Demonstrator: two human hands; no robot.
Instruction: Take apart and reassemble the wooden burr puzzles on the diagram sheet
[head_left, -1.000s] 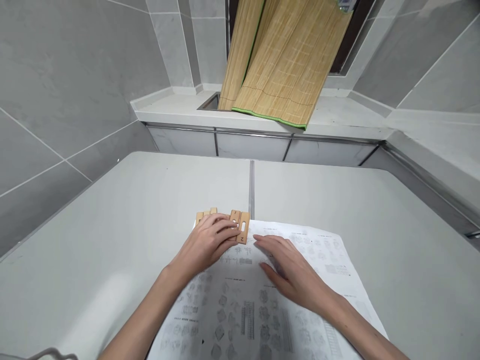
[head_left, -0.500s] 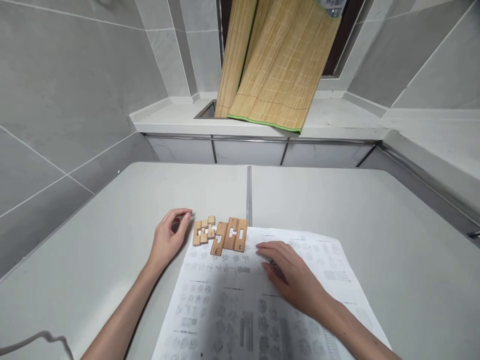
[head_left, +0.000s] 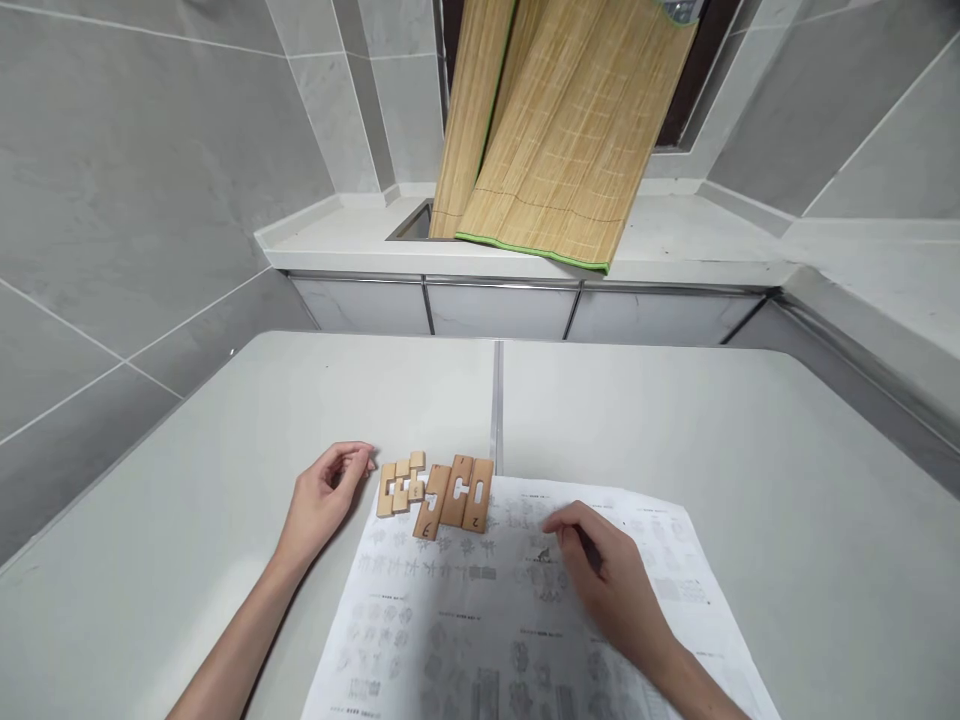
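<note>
My left hand [head_left: 324, 502] rests on the table, fingers curled and thumb tip close to them; nothing shows in it. Just right of it lie several small pale wooden puzzle pieces [head_left: 401, 485], set side by side. Against these lie three flat brown wooden puzzle pieces [head_left: 455, 492] with cut-out slots and the marks 1, 2 and 3. Farther right, my right hand [head_left: 609, 570] is over the printed sheet [head_left: 442, 610], its fingers bent inward and partly hidden. No object is visible in that hand. It is apart from the puzzle pieces.
The sheet carries rows of small diagrams on the pale table [head_left: 187, 500]. A seam [head_left: 497, 410] divides the tabletop. Behind stands a white counter ledge [head_left: 690, 240], with a bamboo mat [head_left: 562, 130] hanging over a sink edge [head_left: 409, 222]. Grey tiled walls [head_left: 150, 150] rise around.
My right hand has moved right, away from the brown pieces, and its fingers have curled in. My left hand's fingers have drawn closer to its thumb. The view has tilted slightly; the pieces keep their arrangement.
</note>
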